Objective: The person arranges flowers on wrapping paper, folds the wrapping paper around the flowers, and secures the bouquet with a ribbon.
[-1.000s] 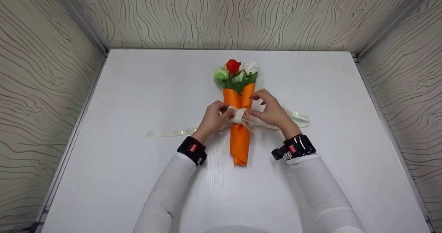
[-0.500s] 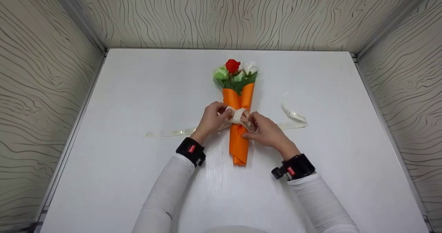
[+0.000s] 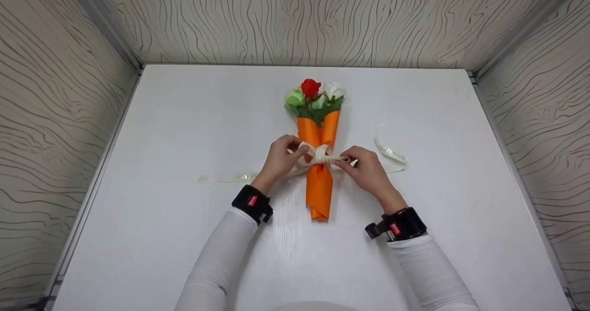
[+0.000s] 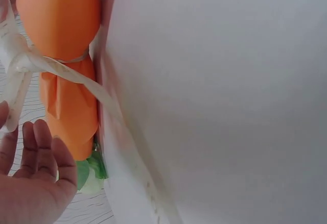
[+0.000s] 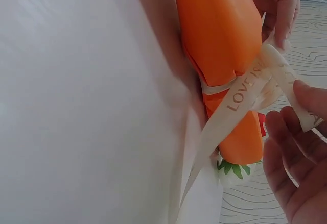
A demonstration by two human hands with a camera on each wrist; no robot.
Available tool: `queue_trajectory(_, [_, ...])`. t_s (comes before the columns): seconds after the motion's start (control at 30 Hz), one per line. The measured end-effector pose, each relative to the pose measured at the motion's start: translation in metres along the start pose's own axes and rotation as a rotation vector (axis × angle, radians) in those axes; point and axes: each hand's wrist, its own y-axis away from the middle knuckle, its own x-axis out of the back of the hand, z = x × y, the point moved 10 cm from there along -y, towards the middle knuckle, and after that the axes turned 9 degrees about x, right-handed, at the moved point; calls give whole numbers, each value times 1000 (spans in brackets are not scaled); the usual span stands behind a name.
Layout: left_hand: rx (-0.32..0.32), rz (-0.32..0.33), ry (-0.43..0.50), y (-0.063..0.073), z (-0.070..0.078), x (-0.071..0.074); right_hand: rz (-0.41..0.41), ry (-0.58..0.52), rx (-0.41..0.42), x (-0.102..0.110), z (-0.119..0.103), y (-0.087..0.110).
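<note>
A bouquet wrapped in orange paper [image 3: 319, 193] lies on the white table, blooms toward the back. A red rose [image 3: 310, 88], a white flower [image 3: 333, 90] and pale green ones show at its top. Cream ribbon [image 3: 321, 153] is knotted round its middle. My left hand [image 3: 281, 159] pinches a ribbon loop left of the knot, between thumb and finger. At the other side my right hand [image 3: 368, 168] pinches another loop. In the right wrist view, gold lettering shows on the ribbon [image 5: 240, 94]; part of the loop is hidden by the right thumb.
One ribbon tail [image 3: 226, 178] runs left along the white table [image 3: 184, 117]. The other tail [image 3: 392, 153] curls on the right. Wood-patterned panels [image 3: 295, 20] stand behind and at both sides.
My right hand has come down from beside the paper's upper part, taken hold of ribbon and drawn a loop out to the right. My left hand keeps its pinch, nearly in place.
</note>
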Motion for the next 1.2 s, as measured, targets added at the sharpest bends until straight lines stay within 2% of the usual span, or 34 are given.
queue_trajectory(0.2, [13, 8, 37, 2, 0, 7, 123, -83, 19, 14, 1, -1])
queue_trajectory(0.43, [0, 48, 105, 7, 1, 19, 216, -191, -30, 22, 5, -4])
queue_trajectory(0.6, [-2, 47, 197, 9, -1, 27, 211, -176, -46, 24, 4, -7])
queue_trajectory(0.77, [13, 55, 251, 10, -5, 37, 179, -164, -38, 26, 1, -13])
queue_trajectory(1.03, [24, 97, 282, 8, -10, 50, 160, -127, -57, 32, 1, -18])
queue_trajectory(1.2, [46, 97, 289, 8, -14, 57, 180, -129, -122, 37, 7, -19])
